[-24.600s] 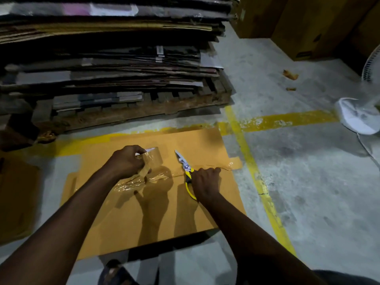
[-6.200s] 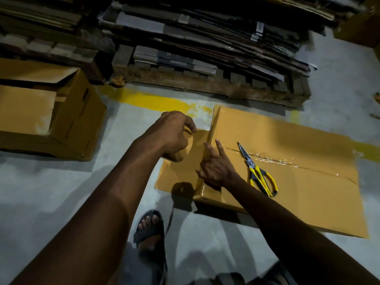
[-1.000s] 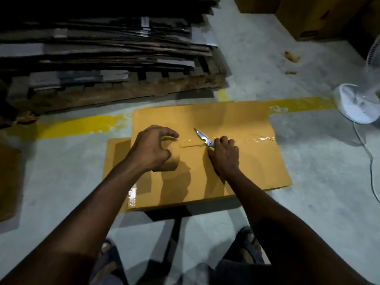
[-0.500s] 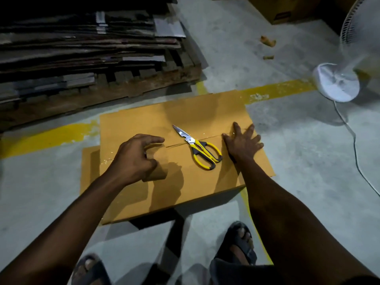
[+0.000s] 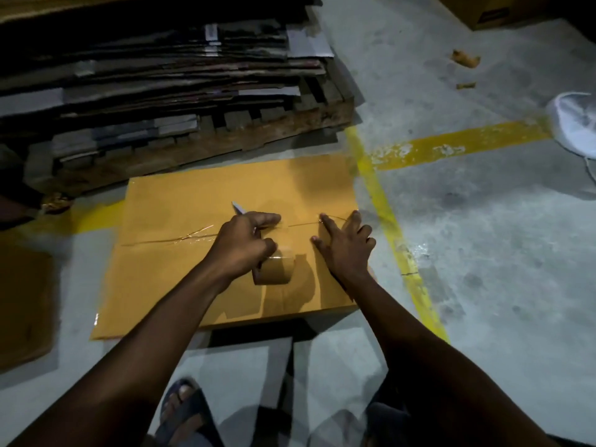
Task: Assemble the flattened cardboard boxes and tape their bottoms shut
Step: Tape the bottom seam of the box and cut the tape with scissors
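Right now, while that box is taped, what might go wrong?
The scissors blade pokes out past the left hand, which grips the tape roll; a slip could nick fingers.
The tape on the seam already looks wrinkled, so it may hold poorly.
The right hand presses the box near its edge; the flaps might sag.

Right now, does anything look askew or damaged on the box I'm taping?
The clear tape strip along the seam of the brown cardboard box looks wrinkled, not flat, left of the brown tape roll. Two torn cardboard scraps lie on the grey concrete floor, far right.
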The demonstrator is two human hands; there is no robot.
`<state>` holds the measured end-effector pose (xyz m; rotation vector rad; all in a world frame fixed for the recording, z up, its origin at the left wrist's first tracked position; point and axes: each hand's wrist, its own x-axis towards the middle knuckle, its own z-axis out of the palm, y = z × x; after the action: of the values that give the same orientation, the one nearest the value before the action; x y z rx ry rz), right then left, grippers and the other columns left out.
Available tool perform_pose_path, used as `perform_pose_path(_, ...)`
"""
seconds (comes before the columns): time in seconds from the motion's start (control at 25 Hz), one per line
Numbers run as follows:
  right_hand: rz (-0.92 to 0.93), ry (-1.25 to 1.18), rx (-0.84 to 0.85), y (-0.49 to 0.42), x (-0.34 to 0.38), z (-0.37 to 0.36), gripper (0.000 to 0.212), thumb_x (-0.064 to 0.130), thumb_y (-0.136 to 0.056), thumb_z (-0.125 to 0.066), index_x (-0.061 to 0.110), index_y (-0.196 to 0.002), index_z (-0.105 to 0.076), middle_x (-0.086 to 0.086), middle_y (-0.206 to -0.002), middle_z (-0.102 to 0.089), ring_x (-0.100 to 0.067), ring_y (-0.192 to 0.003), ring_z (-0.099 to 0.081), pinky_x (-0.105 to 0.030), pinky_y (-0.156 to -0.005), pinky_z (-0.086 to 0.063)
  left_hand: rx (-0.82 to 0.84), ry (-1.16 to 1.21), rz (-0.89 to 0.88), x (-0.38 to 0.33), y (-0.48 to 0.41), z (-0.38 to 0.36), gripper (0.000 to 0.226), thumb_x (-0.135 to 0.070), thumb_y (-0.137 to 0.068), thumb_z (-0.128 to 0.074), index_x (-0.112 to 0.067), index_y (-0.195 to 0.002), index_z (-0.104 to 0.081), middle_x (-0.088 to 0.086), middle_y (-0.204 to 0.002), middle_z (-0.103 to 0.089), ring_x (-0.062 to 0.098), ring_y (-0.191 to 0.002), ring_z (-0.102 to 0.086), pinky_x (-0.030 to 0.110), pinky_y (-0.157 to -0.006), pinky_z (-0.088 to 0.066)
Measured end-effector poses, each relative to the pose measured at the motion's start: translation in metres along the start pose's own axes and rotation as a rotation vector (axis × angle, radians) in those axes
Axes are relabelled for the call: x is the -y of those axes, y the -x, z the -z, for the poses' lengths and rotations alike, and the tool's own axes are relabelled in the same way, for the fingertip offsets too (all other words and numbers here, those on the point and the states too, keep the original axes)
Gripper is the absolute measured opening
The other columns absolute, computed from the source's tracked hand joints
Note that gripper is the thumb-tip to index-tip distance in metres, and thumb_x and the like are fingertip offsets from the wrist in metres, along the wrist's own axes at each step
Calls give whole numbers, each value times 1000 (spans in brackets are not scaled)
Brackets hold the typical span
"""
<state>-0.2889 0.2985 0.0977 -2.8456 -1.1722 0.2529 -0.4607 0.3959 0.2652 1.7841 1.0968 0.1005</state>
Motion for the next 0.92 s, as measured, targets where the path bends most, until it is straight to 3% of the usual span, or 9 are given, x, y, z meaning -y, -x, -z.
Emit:
perform_pose_path(0.16, -30, -280, -16, -13, -12, 14, 47, 61, -87, -52, 41, -130, -53, -10, -140, -35, -36, -120, -38, -48, -96, -35, 91, 131, 54, 7, -17, -19, 57, -1, -80, -67, -25, -131, -58, -7, -121, -62, 21, -102, -60, 41, -87, -54)
perform_pose_path(0.24, -58, -686, -32, -32, -19, 28, 37, 59, -81, -51, 37, -107, -65, -2, -121, -52, -29, -113, -48, -46, -97, -40, 124, 237, 66, -4, -47, -32, 56, 0, -82, -66, -26, -131, -57, -7, -118, -63, 20, -91, -61, 38, -72, -54)
perform_pose_path(0.32, -106, -1267, 12, -51, -21, 47, 36, 58, -75, -49, 30, -82, -69, 0, -96, -66, -23, -95, -61, -43, -85, -48, 131, 349, 52, -20, -96, -46, 54, 1, -84, -64, -23, -132, -56, -4, -125, -61, 19, -92, -62, 37, -71, -51)
perform_pose_path(0.4, -119, -1516, 91, -67, -21, 57, 33, 54, -76, -52, 25, -72, -68, 6, -78, -68, -16, -79, -63, -33, -71, -46, 149, 453, 21, -42, -147, -56, 53, 1, -87, -61, -20, -134, -54, -2, -127, -61, 17, -96, -63, 34, -73, -51)
perform_pose_path(0.52, 18, -1436, 16, -91, -27, 56, 16, 37, -80, -61, 22, -77, -66, 8, -65, -64, -9, -60, -60, -25, -57, -44, 204, 503, 14, -67, -205, -75, 46, 0, -89, -58, -19, -130, -57, 0, -106, -66, 15, -88, -61, 32, -72, -50)
perform_pose_path(0.6, -19, -1311, -104, -114, -39, 54, 17, 37, -79, -63, 20, -76, -63, 3, -64, -65, -14, -58, -60, -27, -54, -43, 209, 499, 47, -74, -236, -90, 39, -5, -89, -55, -20, -124, -63, 0, -93, -62, 14, -77, -52, 30, -67, -42)
perform_pose_path(0.68, -101, -1119, -239, -132, -54, 52, 32, 45, -82, -63, 20, -64, -55, 5, -57, -58, -12, -55, -55, -29, -53, -40, 176, 469, 61, -75, -262, -99, 34, -18, -89, -52, -21, -119, -67, 4, -108, -58, 19, -86, -49, 28, -66, -44)
perform_pose_path(0.76, -183, -1073, -330, -134, -61, 52, 48, 45, -89, -63, 19, -54, -43, 8, -46, -44, -7, -47, -42, -23, -49, -29, 174, 394, 54, -75, -285, -100, 38, -12, -92, -44, -19, -123, -65, 6, -123, -52, 24, -102, -48, 25, -69, -46)
perform_pose_path(0.92, -242, -1200, -295, -131, -58, 48, 34, 40, -77, -60, 12, -59, -52, 6, -50, -44, -7, -50, -38, -29, -52, -31, 307, -29, -29, -63, -326, -93, 57, 10, -90, -38, -20, -138, -51, 0, -148, -39, 22, -133, -38, 20, -75, -42)
